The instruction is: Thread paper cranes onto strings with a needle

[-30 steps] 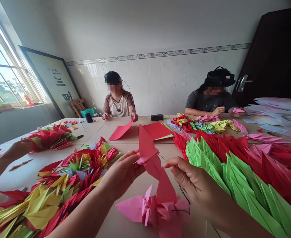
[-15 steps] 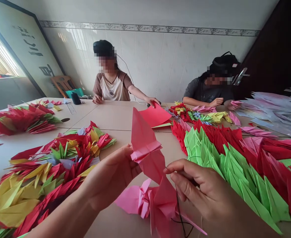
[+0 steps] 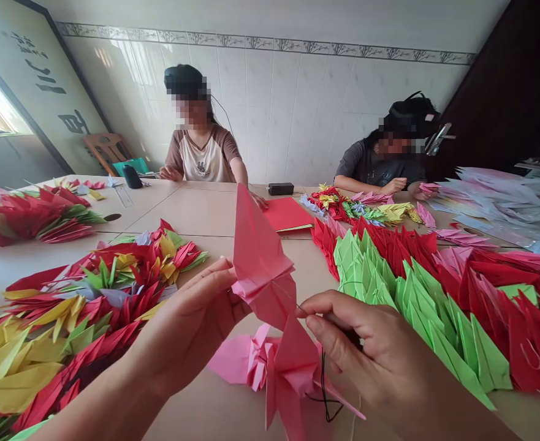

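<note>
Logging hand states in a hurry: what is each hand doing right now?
Left hand: closed on the pink crane.
Right hand: fingers pinched on the black thread.

crane: pink folded paper crane [image 3: 263, 269], crisp creases, one long pointed part standing upright, the folded body below it; held in the air above the near edge of the table [image 3: 196, 211], not touching it
grip: pinched at its left side by the left hand [image 3: 191, 324]
thread: thin black thread [image 3: 323, 392] meets the crane's right side at the right hand [image 3: 366, 355], whose fingertips pinch it there, then hangs in a loop below
strung cranes: more pink cranes [image 3: 270, 367] bunched directly under the held one, resting on the table at its near edge, wings spread sideways
</note>
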Motion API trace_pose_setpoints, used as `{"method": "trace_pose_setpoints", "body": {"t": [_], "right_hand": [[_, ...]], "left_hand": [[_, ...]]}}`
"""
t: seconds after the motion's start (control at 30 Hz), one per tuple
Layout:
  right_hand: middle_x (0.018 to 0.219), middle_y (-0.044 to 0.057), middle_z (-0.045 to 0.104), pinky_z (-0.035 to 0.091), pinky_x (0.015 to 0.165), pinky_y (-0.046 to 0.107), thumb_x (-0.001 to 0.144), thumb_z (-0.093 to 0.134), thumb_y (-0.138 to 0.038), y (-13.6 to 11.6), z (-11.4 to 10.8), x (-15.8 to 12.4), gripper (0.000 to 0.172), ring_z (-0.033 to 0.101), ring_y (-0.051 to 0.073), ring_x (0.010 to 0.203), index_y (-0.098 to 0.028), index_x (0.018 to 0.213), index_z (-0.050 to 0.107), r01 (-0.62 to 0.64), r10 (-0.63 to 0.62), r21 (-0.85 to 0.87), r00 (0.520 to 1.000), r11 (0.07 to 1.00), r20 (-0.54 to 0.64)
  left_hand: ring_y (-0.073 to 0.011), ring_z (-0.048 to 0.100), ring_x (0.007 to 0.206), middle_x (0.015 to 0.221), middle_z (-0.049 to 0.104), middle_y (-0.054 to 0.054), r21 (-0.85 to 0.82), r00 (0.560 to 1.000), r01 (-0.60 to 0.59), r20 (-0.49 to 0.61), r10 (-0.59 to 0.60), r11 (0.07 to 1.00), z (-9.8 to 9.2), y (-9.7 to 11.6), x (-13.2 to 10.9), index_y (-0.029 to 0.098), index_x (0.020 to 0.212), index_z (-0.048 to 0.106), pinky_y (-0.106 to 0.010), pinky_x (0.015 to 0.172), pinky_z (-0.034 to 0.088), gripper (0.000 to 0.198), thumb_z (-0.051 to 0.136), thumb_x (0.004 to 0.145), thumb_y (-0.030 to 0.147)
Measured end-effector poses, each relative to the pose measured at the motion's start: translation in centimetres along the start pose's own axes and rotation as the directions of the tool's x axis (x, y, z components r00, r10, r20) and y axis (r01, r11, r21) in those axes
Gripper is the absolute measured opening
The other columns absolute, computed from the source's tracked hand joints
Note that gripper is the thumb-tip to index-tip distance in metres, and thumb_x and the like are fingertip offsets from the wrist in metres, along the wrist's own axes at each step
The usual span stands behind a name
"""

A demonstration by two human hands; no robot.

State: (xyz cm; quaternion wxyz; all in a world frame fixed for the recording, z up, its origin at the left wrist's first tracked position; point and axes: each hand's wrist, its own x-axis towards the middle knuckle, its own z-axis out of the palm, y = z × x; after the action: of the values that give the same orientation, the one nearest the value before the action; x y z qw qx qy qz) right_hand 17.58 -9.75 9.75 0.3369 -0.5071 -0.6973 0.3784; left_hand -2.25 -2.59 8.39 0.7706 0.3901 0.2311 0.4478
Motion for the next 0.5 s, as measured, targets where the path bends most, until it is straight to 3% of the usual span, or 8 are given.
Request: {"method": "trace_pose_setpoints", "body": {"t": [0.17,0.3,0.5], "right_hand": [[0.058,-0.005,0.045,0.032,0.047,0.022,0.101,0.04,-0.031,0.3,0.1,0.1,0.023,0.041,0.012,0.049,-0.023,0.092,0.06,0.017,-0.021,-0.087,0.999,0.996,-0.045],[0.058,-0.005,0.045,0.033,0.047,0.022,0.101,0.04,-0.031,0.4,0.2,0.1,0.023,0.042,0.012,0.05,-0.024,0.094,0.06,0.005,-0.011,-0.09,0.998,0.996,-0.06],[0.059,-0.005,0.044,0.031,0.047,0.021,0.101,0.042,-0.031,0.6,0.4,0.7,0.021,0.038,0.012,0.05,-0.023,0.093,0.06,0.015,-0.014,0.003,0.999,1.0,-0.041]], "left_hand": [[-0.0174,0.063,0.096,0.102,0.072,-0.004,0.125,0.995,-0.095,0.003,0.096,0.988,0.1,0.2,-0.4,0.02,0.103,0.071,-0.026,0.086,0.054,0.018,0.059,0.09,0.02],[-0.0178,0.064,0.095,0.107,0.071,-0.005,0.18,0.995,-0.081,-0.047,0.09,0.98,0.2,0.2,-0.8,0.024,0.108,0.069,-0.023,0.083,0.054,0.025,0.07,0.083,0.027],[-0.0131,0.063,0.085,0.111,0.065,0.002,0.35,0.985,-0.129,-0.063,0.161,0.928,0.6,-0.5,-1.6,0.04,0.121,0.061,-0.017,0.072,0.055,0.052,0.08,0.074,0.029]]}}
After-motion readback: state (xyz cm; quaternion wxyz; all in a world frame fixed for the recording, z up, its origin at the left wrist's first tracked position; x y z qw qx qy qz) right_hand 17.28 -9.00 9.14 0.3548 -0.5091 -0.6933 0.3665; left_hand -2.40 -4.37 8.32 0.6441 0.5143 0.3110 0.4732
